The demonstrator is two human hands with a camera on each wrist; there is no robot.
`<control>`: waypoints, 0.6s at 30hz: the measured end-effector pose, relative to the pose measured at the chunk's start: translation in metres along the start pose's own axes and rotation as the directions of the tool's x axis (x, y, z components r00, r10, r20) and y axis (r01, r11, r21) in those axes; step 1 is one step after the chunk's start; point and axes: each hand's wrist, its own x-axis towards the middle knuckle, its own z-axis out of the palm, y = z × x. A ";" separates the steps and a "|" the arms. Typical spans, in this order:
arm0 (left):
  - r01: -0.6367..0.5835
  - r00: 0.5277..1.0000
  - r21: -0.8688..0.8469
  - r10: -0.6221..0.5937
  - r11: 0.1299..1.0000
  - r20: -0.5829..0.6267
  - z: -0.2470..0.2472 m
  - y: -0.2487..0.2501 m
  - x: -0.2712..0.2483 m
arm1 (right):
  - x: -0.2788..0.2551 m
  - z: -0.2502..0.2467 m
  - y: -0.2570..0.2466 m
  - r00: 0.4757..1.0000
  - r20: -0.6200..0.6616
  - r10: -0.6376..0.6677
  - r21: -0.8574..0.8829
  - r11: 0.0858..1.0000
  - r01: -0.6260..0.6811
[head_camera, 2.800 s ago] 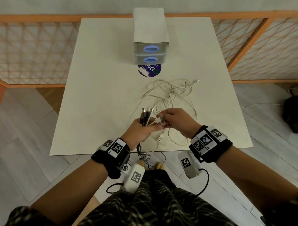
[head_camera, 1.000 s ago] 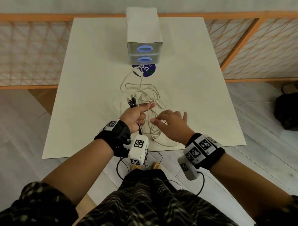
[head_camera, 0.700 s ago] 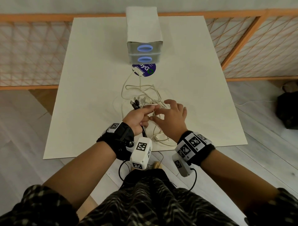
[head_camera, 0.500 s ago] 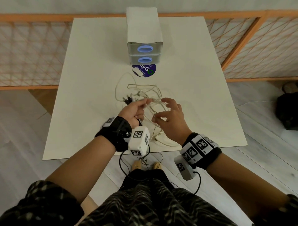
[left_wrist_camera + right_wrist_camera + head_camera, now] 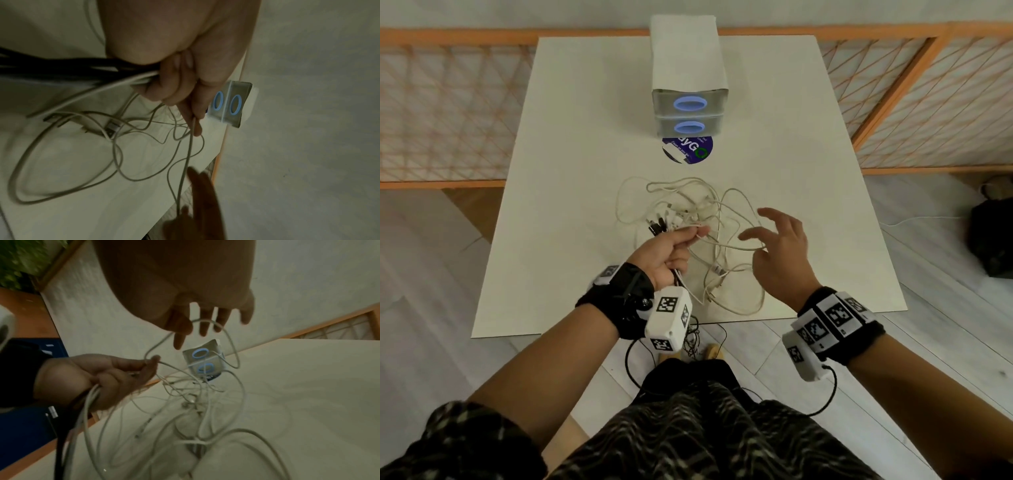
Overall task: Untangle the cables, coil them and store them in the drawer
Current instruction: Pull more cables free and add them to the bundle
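Observation:
A tangle of white cables (image 5: 698, 205) lies mid-table on the white table top (image 5: 585, 137). My left hand (image 5: 688, 236) grips a bundle of cable ends, with black and white plugs (image 5: 659, 224) sticking out past its fingers; the wrist view shows the left hand (image 5: 185, 97) curled round dark and white cords. My right hand (image 5: 767, 233) hovers to the right with fingers spread and straight. One white strand (image 5: 162, 340) runs from the left hand (image 5: 123, 374) up over the right hand (image 5: 201, 324). The grey two-drawer unit (image 5: 688, 102) stands at the back with both drawers closed.
A round blue sticker (image 5: 688, 149) lies in front of the drawer unit (image 5: 203, 360). An orange wooden lattice railing (image 5: 448, 102) surrounds the table. A black bag (image 5: 993, 236) sits on the floor at right. Thin black cords (image 5: 688, 339) hang past the table's front edge.
My right hand has moved away from the left hand to the right and spread its fingers, drawing one white strand out between the hands. The left hand keeps its hold on the bundle.

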 end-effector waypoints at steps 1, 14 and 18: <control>0.001 1.000 0.018 0.000 1.000 -0.009 0.001 -0.004 0.001 | 0.001 -0.002 -0.010 0.999 0.029 -0.026 0.100 0.995 0.022; -0.106 0.988 -0.168 0.084 0.980 -0.130 -0.022 0.020 0.006 | -0.013 -0.014 -0.017 0.897 0.323 -0.302 0.329 0.925 0.193; -0.088 0.989 -0.159 0.067 0.983 -0.130 -0.027 0.017 0.009 | -0.015 -0.037 0.001 0.892 0.372 -0.255 0.449 0.891 0.068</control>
